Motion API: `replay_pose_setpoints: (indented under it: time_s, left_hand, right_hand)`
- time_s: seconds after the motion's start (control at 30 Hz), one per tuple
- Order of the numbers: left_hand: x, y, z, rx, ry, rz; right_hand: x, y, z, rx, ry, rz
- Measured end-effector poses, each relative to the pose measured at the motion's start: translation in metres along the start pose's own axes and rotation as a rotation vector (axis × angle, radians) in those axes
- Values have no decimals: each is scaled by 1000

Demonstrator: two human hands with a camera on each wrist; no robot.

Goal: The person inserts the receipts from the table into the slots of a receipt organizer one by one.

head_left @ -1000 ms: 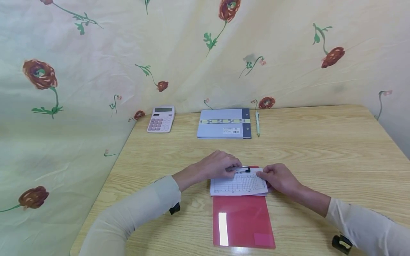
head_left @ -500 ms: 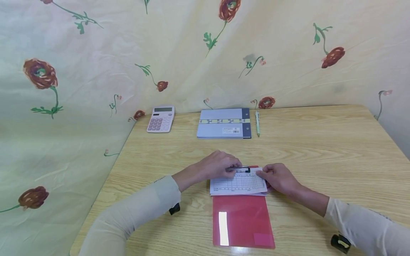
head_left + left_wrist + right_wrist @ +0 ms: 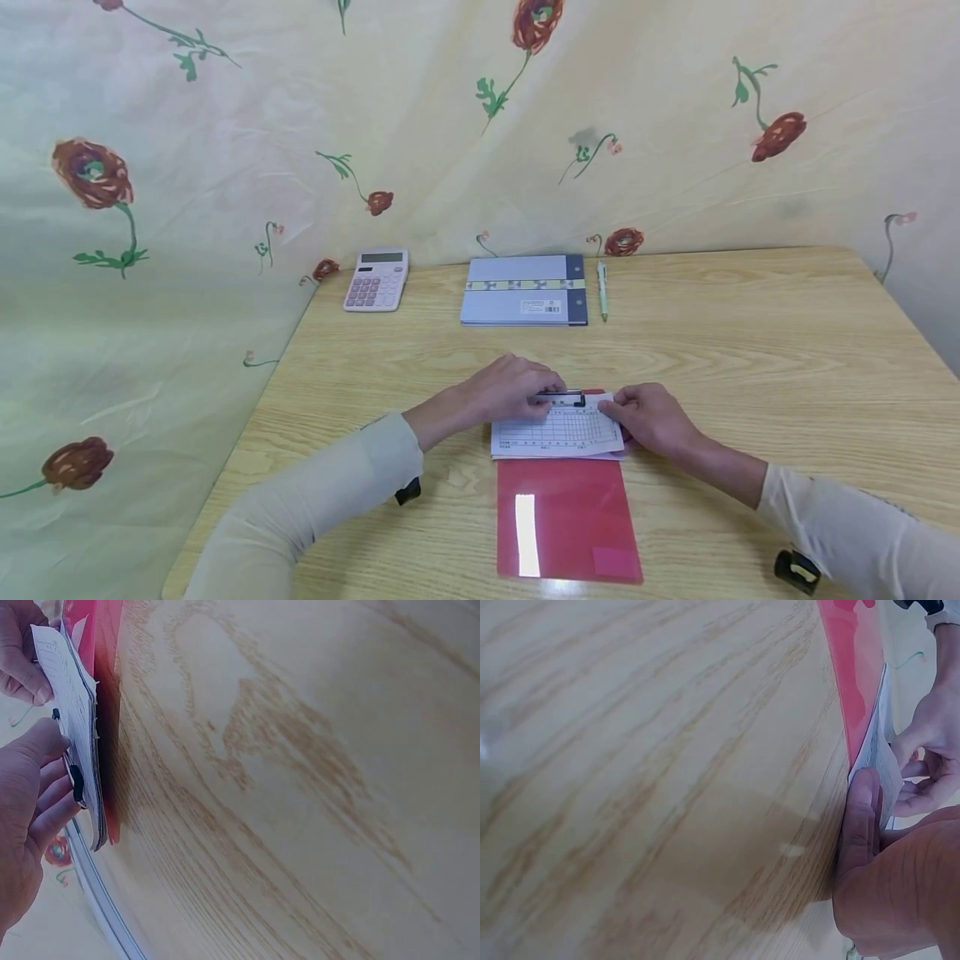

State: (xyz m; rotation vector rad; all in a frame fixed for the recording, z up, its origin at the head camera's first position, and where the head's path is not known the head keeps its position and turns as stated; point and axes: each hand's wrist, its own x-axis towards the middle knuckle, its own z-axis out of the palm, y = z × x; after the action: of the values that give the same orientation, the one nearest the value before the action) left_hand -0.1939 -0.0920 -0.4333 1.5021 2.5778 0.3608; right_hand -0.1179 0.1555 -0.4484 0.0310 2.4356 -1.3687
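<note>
A translucent red clipboard (image 3: 566,517) lies flat on the table, with a stack of printed form sheets (image 3: 558,429) over its upper half. Thumb and fingers of my left hand (image 3: 513,387) pinch the metal clip (image 3: 567,392) at the board's top; its black end (image 3: 76,782) shows beside the fingers in the left wrist view. At the stack's upper right edge, my right hand (image 3: 656,417) pinches the sheets, thumb on top. The right wrist view shows the sheets (image 3: 885,769) between that hand and the left one. How far the clip is raised I cannot tell.
Behind the hands lie a pink calculator (image 3: 377,280), a blue-grey notebook (image 3: 521,292) and a pale green pen (image 3: 603,290). The wooden table (image 3: 787,350) ends at a flower-patterned cloth (image 3: 427,108) at the back and left.
My right hand and forearm have shifted very slightly left, and the sheets' right edge with them. My left hand keeps its hold on the clip.
</note>
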Motion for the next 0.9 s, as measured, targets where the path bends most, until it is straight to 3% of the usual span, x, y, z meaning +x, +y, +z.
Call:
replay_pose_setpoints:
  time_s: [0.33, 0.63, 0.8, 0.9]
  left_hand:
    - [-3, -3, 6, 17, 51, 30]
    - [-5, -5, 7, 98, 55, 55]
    - [-7, -6, 9, 142, 62, 67]
    - [-13, -5, 7, 133, 70, 35]
  right_hand:
    - [-3, 0, -6, 13, -52, -63]
    - [-2, -3, -20, -251, 123, -287]
    - [-2, -2, -28, -326, 110, -378]
    - [-3, 0, -29, -348, 68, -409]
